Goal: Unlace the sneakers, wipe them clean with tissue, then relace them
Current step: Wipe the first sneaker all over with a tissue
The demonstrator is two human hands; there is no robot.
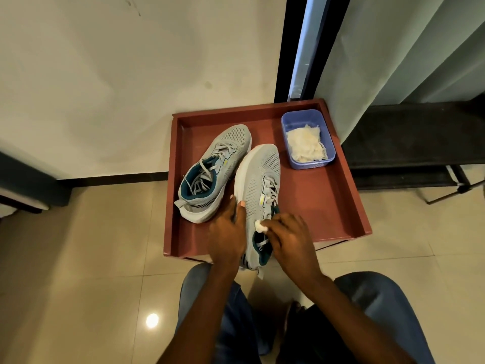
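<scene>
Head camera is looking down on a red-brown tray point(338, 195) that is serving as the tabletop, and I am using that tray as the landmark. I am watching two bare hands working on the near sneaker point(258, 185), which is lying tilted on its side at the tray's near middle, its heel hanging past the tray's front rim. The left hand point(227, 235) is gripping that shoe along its white sole, fingers curled over the edge and steadying it. The right hand point(290, 237) is pinching a small wad of tissue point(259, 226) between fingertips and pressing it against the grey mesh beside the collar. The far sneaker point(210, 174) is resting toward the tray's left side, touching the near one; its laces look loosened but are threaded through the eyelets.

I judge this to be the wiping step. To do it well, I would be keeping the left hand's hold firm so the shoe is not rolling, working the tissue in short strokes along the mesh, and swapping in a fresh piece once it is soiled.

A blue plastic tub point(328, 156) of white tissue is sitting in the tray's far right corner. Beyond the tray a cream wall is rising; beige glossy floor tiles are lying around it, and a pale curtain is hanging at its far right.
</scene>
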